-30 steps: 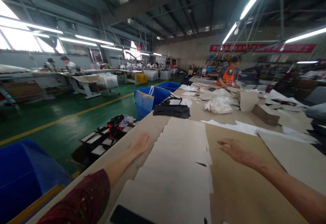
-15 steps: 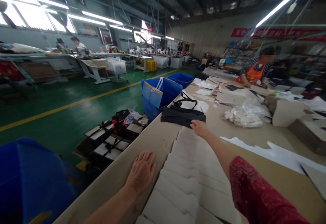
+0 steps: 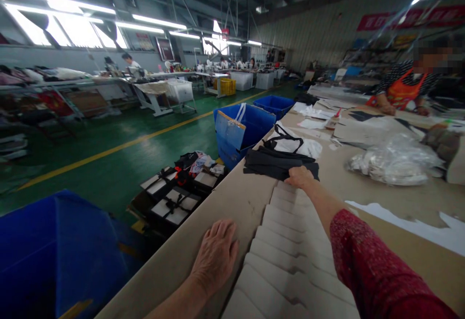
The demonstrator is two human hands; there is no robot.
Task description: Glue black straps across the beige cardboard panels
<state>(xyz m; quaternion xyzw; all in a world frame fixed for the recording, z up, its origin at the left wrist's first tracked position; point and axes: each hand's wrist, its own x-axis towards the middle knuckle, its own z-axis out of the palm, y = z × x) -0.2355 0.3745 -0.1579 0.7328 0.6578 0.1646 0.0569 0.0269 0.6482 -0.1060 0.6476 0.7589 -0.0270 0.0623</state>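
Note:
My left hand (image 3: 218, 253) lies palm down on the tan tabletop, fingers stretched out and holding nothing. To its right runs a long row of overlapping pale sheet pieces (image 3: 276, 251), each stepped over another. Beyond the far end of this row is a stack of black fabric pieces (image 3: 265, 161). Reaching across the row, my right hand (image 3: 301, 177) has its fingers curled closed at the near edge of the stack, gripping the black fabric there; the fingertips are partly hidden. A black strap (image 3: 286, 135) loops over white material behind the stack.
Blue bins (image 3: 232, 135) stand along the table's left side, a larger one (image 3: 61, 251) at lower left. Flat boxes with black straps (image 3: 176, 207) sit below the edge. A clear plastic bag (image 3: 395, 161) and torn white paper (image 3: 407, 222) lie right. A co-worker in an orange apron (image 3: 403, 91) is across.
The view has swung left, so the scene sits farther right in the picture. My right hand stays at the stack's near edge, its fingers more tucked in. My left hand remains flat.

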